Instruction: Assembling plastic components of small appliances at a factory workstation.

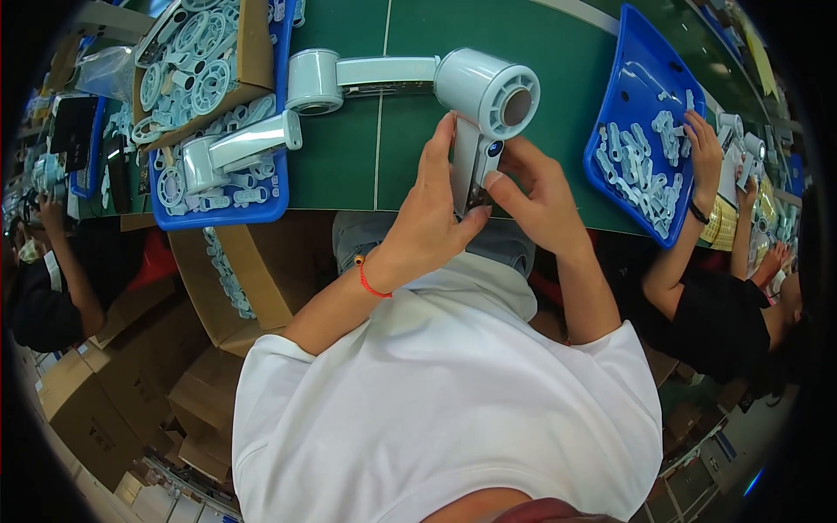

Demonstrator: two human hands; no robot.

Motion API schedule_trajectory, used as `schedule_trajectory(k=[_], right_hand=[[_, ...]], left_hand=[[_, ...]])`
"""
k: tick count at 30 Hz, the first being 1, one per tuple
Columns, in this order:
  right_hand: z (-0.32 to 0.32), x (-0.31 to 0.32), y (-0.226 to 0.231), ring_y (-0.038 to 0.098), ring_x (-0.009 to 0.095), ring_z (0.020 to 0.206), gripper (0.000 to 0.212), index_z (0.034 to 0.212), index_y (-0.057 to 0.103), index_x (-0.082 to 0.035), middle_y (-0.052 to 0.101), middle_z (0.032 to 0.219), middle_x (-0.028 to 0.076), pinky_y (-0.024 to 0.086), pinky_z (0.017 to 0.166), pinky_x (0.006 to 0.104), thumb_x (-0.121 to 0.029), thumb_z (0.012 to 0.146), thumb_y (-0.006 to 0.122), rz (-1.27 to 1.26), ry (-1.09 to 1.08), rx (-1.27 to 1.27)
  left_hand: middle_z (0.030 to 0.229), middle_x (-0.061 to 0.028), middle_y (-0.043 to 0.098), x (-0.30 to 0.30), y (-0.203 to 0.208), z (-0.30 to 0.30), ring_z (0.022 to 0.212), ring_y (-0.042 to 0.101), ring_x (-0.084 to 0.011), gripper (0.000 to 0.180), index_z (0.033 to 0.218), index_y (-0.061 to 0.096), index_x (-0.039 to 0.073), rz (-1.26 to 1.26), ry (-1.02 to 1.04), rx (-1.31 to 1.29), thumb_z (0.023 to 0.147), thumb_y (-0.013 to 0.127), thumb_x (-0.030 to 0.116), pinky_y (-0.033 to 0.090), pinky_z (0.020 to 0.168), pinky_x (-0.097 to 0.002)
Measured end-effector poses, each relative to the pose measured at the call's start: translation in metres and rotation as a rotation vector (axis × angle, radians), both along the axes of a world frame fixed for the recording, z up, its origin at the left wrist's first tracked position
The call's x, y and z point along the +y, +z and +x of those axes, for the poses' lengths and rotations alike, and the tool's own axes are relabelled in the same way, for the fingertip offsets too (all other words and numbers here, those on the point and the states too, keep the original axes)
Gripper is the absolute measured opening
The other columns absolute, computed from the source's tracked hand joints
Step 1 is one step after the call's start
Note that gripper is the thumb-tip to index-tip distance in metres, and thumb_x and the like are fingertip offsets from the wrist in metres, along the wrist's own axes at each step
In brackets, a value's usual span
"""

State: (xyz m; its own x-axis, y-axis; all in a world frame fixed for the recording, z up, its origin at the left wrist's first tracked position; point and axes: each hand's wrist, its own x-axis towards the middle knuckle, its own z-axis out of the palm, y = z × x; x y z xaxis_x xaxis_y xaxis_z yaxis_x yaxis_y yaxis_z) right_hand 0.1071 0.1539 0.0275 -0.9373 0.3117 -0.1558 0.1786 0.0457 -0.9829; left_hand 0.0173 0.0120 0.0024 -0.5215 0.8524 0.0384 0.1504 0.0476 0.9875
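A pale blue-white handheld fan (478, 87) with a round barrel-shaped head stands upright in my hands at the table's near edge. My left hand (423, 231) is wrapped round the left side of its handle, thumb at the lower end. From the other side, my right hand (545, 205) closes on the handle, its thumb below a small dark round button (495, 148). Some of the right fingers are hidden behind the handle. Just beyond lies a second pale fan (314, 80) on the green table (410, 179), its handle reaching toward the head of the held one.
On the left, a blue tray (218, 218) holds pale plastic parts and a cardboard box (253, 48) of ring-shaped pieces. A blue tray (623, 78) of small parts stands right, with a co-worker's hand (704, 148) at its edge. An open carton (275, 301) sits below the table.
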Motion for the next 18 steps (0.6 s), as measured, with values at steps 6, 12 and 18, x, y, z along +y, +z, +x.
schedule_trajectory(k=[6, 12, 18], right_hand=[[-0.009, 0.001, 0.015, 0.062, 0.020, 0.094, 0.050, 0.124, 0.045, 0.006, 0.061, 0.104, 0.014, 0.049, 0.083, 0.0322, 0.001, 0.077, 0.058, 0.029, -0.049, -0.075], [-0.016, -0.006, 0.019, 0.063, 0.018, 0.087, 0.048, 0.123, 0.046, 0.005, 0.062, 0.100, 0.013, 0.049, 0.075, 0.0290, 0.004, 0.075, 0.049, 0.301, -0.135, -0.196], [-0.005, 0.007, 0.013, 0.061, 0.016, 0.087, 0.048, 0.123, 0.045, 0.006, 0.062, 0.098, 0.012, 0.046, 0.074, 0.0283, 0.004, 0.075, 0.048, 0.120, -0.006, -0.059]], left_hand=[[0.134, -0.0237, 0.030, 0.000, 0.010, -0.004, 0.111, 0.048, -0.0430, 0.094, 0.142, 0.006, 0.002, -0.054, -0.006, 0.132, 0.069, 0.065, -0.004, 0.048, 0.083, -0.0425], [0.133, -0.0242, 0.030, 0.003, 0.012, 0.000, 0.109, 0.048, -0.0447, 0.094, 0.142, 0.007, 0.002, -0.060, 0.033, 0.153, 0.068, 0.065, -0.005, 0.049, 0.082, -0.0432], [0.134, -0.0237, 0.031, -0.001, 0.011, 0.000, 0.112, 0.047, -0.0431, 0.093, 0.142, 0.009, 0.003, -0.039, 0.027, 0.156, 0.068, 0.065, -0.005, 0.048, 0.085, -0.0420]])
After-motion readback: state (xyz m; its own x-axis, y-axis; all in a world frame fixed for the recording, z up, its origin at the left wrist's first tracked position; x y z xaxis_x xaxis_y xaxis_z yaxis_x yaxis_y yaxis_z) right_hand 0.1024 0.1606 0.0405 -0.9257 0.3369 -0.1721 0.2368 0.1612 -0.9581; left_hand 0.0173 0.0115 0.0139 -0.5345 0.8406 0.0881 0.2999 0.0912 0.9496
